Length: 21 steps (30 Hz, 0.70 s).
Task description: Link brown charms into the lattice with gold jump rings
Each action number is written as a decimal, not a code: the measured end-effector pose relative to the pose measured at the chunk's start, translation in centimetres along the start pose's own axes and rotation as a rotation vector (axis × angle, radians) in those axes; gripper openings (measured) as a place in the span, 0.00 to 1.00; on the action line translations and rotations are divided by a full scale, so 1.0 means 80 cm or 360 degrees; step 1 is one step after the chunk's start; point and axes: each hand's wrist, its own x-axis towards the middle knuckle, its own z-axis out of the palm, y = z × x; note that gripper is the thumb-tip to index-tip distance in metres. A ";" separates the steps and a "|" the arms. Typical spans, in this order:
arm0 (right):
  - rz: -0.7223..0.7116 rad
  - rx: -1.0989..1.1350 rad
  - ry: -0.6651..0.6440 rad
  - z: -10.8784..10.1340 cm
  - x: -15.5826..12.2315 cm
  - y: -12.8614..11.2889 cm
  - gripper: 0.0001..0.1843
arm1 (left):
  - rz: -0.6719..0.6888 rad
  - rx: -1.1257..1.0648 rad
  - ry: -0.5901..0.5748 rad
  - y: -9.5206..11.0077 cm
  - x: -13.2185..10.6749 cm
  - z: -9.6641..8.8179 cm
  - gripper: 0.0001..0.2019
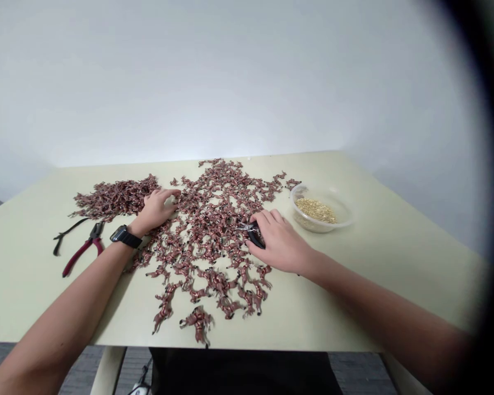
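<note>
Small brown animal figurines with dark feet, perhaps horses, are spread over the middle of the table. My left hand, with a black watch on its wrist, rests at the left edge of this spread. Its thumb and index finger are apart, their tips next to the figurines, and I see nothing held between them. My right hand is closed around small pliers with black handles. The metal jaws point left over the figurines at the right side of the spread; whether they grip one is too small to tell.
A clear round plastic bowl holding small gold-coloured pieces stands at the right. At the left lies a denser heap of figurines. Red-handled pliers and a thin black strap-like item lie in front of it on the pale table.
</note>
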 end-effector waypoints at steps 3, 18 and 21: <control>0.0003 -0.0048 0.0005 0.005 0.000 0.002 0.24 | 0.0011 0.0000 0.0015 0.003 0.000 0.001 0.19; 0.0432 0.0047 0.0837 -0.102 0.016 0.067 0.18 | -0.0256 -0.0659 0.0267 0.067 -0.009 -0.035 0.20; 0.0670 -0.0153 0.0255 -0.106 0.022 0.122 0.16 | -0.0191 -0.0764 0.0206 0.091 -0.015 -0.037 0.17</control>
